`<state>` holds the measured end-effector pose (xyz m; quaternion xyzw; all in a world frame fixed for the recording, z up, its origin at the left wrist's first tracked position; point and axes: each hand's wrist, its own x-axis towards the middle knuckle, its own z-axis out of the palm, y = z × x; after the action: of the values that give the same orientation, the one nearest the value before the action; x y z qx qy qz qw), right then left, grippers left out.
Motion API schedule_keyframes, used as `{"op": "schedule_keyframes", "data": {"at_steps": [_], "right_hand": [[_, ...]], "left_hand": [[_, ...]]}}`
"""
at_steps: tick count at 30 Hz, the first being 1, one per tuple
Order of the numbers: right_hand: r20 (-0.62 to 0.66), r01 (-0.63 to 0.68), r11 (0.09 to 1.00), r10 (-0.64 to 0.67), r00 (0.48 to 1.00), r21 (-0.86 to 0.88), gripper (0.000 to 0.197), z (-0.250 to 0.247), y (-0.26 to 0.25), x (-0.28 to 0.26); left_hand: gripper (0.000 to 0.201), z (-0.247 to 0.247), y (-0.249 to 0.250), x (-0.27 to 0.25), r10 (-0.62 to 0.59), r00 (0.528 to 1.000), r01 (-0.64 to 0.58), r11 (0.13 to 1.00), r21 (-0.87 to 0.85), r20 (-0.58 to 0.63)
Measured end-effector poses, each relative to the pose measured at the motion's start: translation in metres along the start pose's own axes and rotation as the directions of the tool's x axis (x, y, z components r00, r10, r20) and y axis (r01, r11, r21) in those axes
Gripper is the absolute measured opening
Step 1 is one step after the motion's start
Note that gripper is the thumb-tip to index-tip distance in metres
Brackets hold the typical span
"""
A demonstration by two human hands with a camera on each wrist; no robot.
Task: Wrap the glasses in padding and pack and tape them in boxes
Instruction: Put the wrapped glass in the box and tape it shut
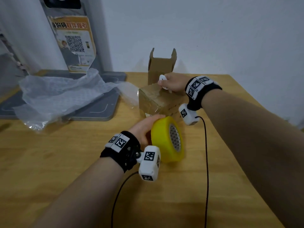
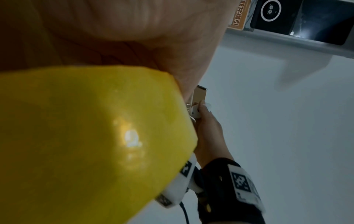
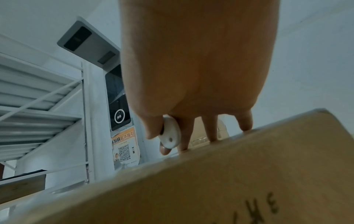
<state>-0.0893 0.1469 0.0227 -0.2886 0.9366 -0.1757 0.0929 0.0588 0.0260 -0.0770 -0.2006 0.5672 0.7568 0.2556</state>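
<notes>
Head view: The closed box [image 1: 158, 101] sits on the bench [image 1: 65, 162], its top and front covered with clear tape. The left hand [image 1: 144, 127] is curled over the yellow tape roll [image 1: 167, 139], which stands on edge just in front of the box. A clear strip appears to run from the roll to the box. The right hand [image 1: 172, 83] rests on the box top and pinches a small white cutter [image 1: 162, 81]. An open, empty-looking second box [image 1: 162, 66] stands just behind. Bubble wrap [image 1: 65, 96] lies well to the left. No glasses are visible; presumably one is packed inside.

Left wrist view: The tape roll [image 2: 86, 144] fills the frame, with the palm wrapped against it. The right hand [image 2: 208, 128] holds the cutter [image 2: 196, 112] beyond.

Right wrist view: Thumb and forefinger clamp the cutter [image 3: 170, 134]; the remaining fingers [image 3: 210, 130] press on the box [image 3: 229, 181].

Step in hand: taping the first box, at the point of severing the strip. The next move calls for keeping the strip taut with the left hand while the cutter is drawn across it, then smoothing the loose end down.
</notes>
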Motion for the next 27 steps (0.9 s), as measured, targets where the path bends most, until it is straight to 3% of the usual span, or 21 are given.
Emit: {"op": "schedule_keyframes", "data": {"at_steps": [6,12,15,20,22,24,27], "right_hand": [[-0.012,-0.042,0.999,0.042,0.999,-0.022,0.041,0.005,0.007,0.012],[-0.066,-0.107,0.975,0.096,0.993,-0.194,0.033,0.003,0.021,-0.015],[-0.129,-0.228,0.954,0.205,0.97,-0.193,0.036,0.001,0.029,-0.04],[-0.14,-0.379,0.909,0.358,0.923,-0.175,0.042,-0.005,0.034,-0.081],[-0.16,-0.31,0.948,0.296,0.942,-0.071,0.039,-0.004,0.027,-0.092],[-0.168,-0.138,0.987,0.151,0.974,0.083,0.035,0.002,0.01,-0.104],[-0.039,-0.003,1.0,0.004,0.999,0.031,0.03,0.014,-0.01,-0.115]], "left_hand": [[0.052,-0.002,0.002,0.008,-0.01,1.0,0.01,1.0,-0.001,-0.008],[0.056,-0.002,0.0,0.002,-0.034,0.998,0.034,0.999,0.004,-0.051],[0.058,0.007,-0.004,-0.001,-0.024,0.998,0.023,1.0,-0.012,-0.062],[0.046,0.025,-0.003,-0.008,0.008,0.998,-0.008,1.0,0.002,-0.07],[0.041,0.027,-0.003,-0.011,0.006,0.998,-0.005,1.0,0.008,-0.064],[0.038,0.029,-0.002,-0.015,0.01,0.998,-0.009,1.0,0.02,-0.061],[0.047,0.033,-0.003,-0.017,0.027,0.999,-0.027,1.0,0.007,-0.029]]}}
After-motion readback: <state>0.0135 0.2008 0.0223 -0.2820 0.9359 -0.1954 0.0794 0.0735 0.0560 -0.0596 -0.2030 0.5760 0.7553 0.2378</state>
